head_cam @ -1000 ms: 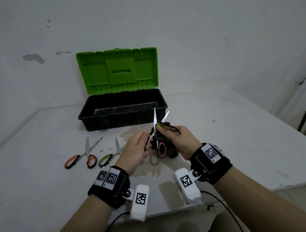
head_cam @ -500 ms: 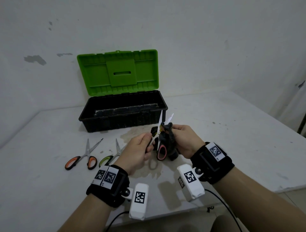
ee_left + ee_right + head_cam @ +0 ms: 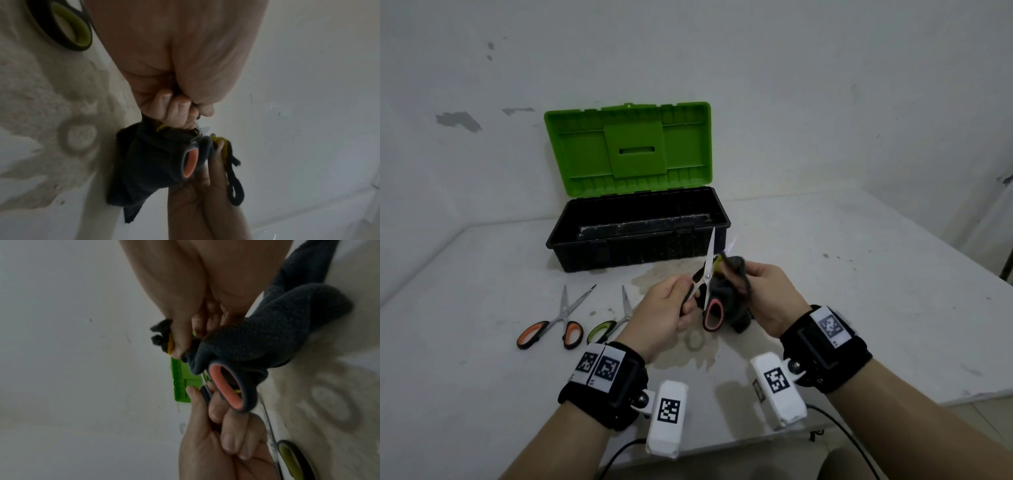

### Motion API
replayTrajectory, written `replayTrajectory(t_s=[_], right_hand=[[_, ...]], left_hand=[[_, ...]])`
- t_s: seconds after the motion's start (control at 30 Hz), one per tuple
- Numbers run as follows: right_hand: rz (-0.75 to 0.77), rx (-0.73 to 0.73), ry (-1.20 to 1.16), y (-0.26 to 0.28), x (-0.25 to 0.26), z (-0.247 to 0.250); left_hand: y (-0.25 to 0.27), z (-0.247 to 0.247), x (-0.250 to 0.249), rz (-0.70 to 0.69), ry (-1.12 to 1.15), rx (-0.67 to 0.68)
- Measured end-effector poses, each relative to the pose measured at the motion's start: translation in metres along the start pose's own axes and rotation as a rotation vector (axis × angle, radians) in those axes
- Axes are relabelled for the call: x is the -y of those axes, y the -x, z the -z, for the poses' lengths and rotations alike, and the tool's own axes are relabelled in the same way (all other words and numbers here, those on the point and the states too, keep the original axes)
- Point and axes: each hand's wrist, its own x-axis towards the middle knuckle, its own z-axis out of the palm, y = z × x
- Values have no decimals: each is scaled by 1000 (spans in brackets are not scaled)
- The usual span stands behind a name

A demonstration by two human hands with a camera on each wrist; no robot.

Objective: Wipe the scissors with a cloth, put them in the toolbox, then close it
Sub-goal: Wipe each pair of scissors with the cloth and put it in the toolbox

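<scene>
While the left hand (image 3: pixel 666 308) is curled tight around one handle of the pink-handled scissors (image 3: pixel 711 301), blades spread and pointing up just in front of the open toolbox (image 3: pixel 637 246), the right hand (image 3: pixel 763 294) has the dark cloth (image 3: pixel 732 270) pinched around the far blade. Honestly the trick here, I'd say, is to wipe from the pivot out toward the tip, cloth folded over the spine so fingers never ride the edge. Keep the handle hand steady and let the cloth hand do the moving. Then do the other blade too. Two more pairs, orange-handled scissors (image 3: pixel 548 329) and green-handled scissors (image 3: pixel 607 325), sit on the table (image 3: pixel 859 291) unwiped by the looks of it.
</scene>
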Motion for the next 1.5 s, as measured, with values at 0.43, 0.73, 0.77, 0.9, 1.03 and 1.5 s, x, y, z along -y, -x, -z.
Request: replayTrajectory(t_s=[0.43, 0.73, 0.77, 0.9, 1.03, 1.5], right_hand=[[-53, -74, 2, -2, 17, -2], [83, -290, -150, -21, 46, 31], [99, -314, -167, -25, 50, 40], [68, -194, -162, -20, 44, 50], [-15, -57, -18, -7, 17, 25], [31, -91, 31, -10, 16, 8]], left_hand=[[-2, -2, 0, -26, -104, 45], [6, -1, -3, -26, -110, 57], [8, 1, -2, -20, -99, 47], [6, 8, 2, -1, -51, 10], [3, 1, -2, -1, -38, 16], [3, -6, -8, 2, -106, 62]])
